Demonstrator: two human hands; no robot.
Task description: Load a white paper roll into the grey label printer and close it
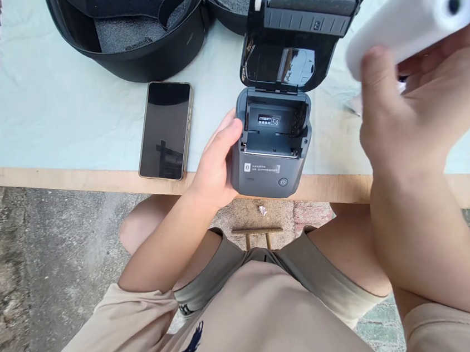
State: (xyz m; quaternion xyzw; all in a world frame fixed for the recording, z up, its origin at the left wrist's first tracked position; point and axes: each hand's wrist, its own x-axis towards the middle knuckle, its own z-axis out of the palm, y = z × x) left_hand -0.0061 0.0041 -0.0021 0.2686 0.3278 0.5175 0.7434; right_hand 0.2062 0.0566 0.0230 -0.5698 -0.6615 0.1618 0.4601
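A small dark grey label printer (265, 186) stands at the table's near edge, its black lid (270, 39) swung up and back. Its paper bay shows nothing loaded. My left hand (217, 166) grips the printer's left side, the thumb along the upper corner and the other fingers mostly hidden behind it. Up at the right, my right hand (413, 119) holds a white paper roll (397, 30) in the air, thumb on its near side. The roll is tilted, with a dark core hole at its right end. It hangs to the right of the printer, apart from it.
A smartphone (165, 130) lies screen up left of the printer. Behind it sits an open black zip case (147, 55) with grey foam and a strap. A pale cloth (69, 114) covers the wooden table (100, 180). My legs are below the edge.
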